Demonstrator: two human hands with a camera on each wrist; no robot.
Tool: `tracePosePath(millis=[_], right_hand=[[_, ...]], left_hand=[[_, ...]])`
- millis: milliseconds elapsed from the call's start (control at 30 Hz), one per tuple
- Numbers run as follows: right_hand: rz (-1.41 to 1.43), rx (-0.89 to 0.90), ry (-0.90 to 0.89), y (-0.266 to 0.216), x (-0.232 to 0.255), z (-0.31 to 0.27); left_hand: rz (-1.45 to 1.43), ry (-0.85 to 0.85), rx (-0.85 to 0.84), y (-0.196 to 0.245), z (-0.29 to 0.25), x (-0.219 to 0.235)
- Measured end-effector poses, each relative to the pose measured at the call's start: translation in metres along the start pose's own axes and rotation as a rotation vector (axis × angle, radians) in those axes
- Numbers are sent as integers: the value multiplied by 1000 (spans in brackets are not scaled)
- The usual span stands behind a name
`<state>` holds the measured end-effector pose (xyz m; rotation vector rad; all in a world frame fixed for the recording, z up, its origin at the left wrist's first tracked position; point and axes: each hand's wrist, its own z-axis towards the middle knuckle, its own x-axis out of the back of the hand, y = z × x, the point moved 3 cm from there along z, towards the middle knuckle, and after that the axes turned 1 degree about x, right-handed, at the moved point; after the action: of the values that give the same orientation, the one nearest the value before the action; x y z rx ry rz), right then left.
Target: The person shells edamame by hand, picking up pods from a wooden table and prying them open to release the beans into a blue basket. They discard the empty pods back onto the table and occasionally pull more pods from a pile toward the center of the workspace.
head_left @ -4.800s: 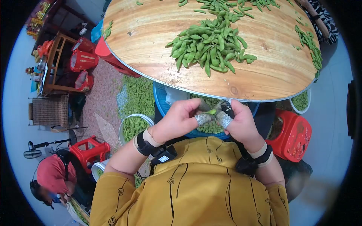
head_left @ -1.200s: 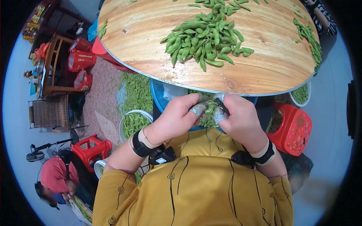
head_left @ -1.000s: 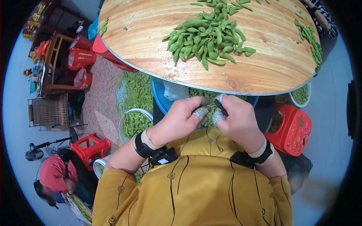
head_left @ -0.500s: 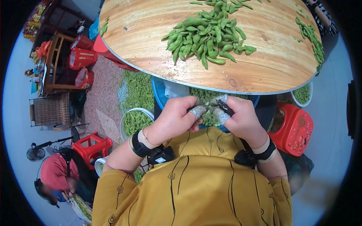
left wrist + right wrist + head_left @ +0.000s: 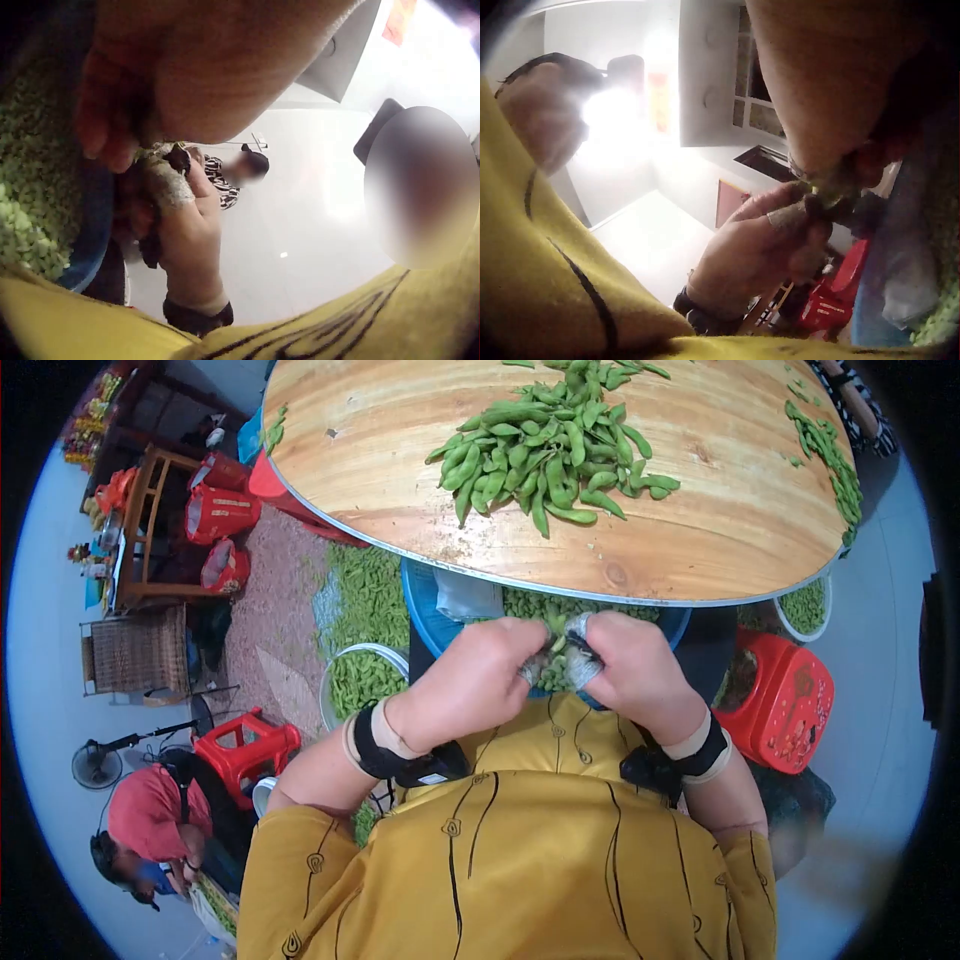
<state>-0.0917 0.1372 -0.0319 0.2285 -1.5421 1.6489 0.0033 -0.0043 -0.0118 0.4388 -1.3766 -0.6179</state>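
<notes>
In the head view the left hand and right hand meet over a blue basin of shelled green beans. Between their fingertips is a green pod, pinched from both sides; its ends are partly hidden. Grey wrapping covers fingertips on both hands, and a small black piece sits at the right fingers. The left wrist view shows the left hand close up and the right hand beyond. In the right wrist view the left hand faces the right hand, green bits between them.
A pod heap lies on the wooden table. Left stand a pod bucket and a red stool, near a seated person. Another red stool and a white bucket are at the right.
The left hand has turned so more of its back shows, its wrapped thumb now less visible. A green pod shows more plainly between the fingertips. The right hand has shifted only slightly.
</notes>
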Motion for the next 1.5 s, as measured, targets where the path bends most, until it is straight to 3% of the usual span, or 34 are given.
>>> tracePosePath(millis=[33, 100, 200, 333, 400, 467, 567, 633, 733, 800, 833, 900, 967, 1000, 1067, 1100, 1167, 1300, 1367, 1400, 1467, 1500], right_hand=[[19, -14, 35, 1, 4, 0], [95, -60, 118, 5, 7, -3], [90, -111, 201, 2, 10, -8], [-27, -47, 157, -4, 7, -8], [-13, -10, 96, -2, 3, -6], [-8, -15, 98, 0, 1, -5], [55, -60, 110, 2, 2, -7], [113, -94, 115, 4, 5, -11], [143, -201, 136, 7, 11, -18], [692, -729, 7, 15, 5, -25], [690, -728, 9, 16, 3, -25], [985, -675, 5, 18, -6, -22], [979, -664, 12, 14, -6, -18], [974, -653, 18, 13, -6, -16], [960, -632, 16, 11, -6, -15], [947, -616, 17, 10, -6, -14], [969, -595, 60, 6, -9, -12], [1033, -592, 60, 7, -1, -12], [1055, -546, 40, 4, 2, -14], [1078, -495, 17, 2, 3, -15], [1016, -419, 58, -3, 3, -15], [954, -342, 98, -7, 4, -14]], left_hand=[[-5, -2, 5, 0, -1, 2], [-268, -78, 364, -9, -4, 3], [-394, -100, 486, -12, -7, 1], [-306, -86, 367, -7, -5, -9], [-54, -41, 87, 3, 0, -7], [-158, -93, 164, 1, -1, -9], [-113, -69, 85, 2, -2, -8], [-359, -104, 453, -7, -9, -6], [-546, -131, 570, -13, -16, 5], [-577, -136, 591, -11, -18, 4], [-610, -149, 570, -11, -19, 2], [-643, -163, 549, -13, -20, 0], [-472, -188, 360, -13, -19, 1], [-470, -184, 359, -13, -19, 0], [-822, -105, 329, -11, -17, -6], [-822, -100, 330, -11, -16, -9], [-800, -267, 470, -15, -12, -19], [-894, -231, 447, -9, -5, -12], [-1304, -325, 557, -7, -7, -16], [-1306, -326, 556, -7, -8, -18], [-1856, -366, 559, -2, -12, -24], [-1855, -364, 556, -1, -13, -27]])
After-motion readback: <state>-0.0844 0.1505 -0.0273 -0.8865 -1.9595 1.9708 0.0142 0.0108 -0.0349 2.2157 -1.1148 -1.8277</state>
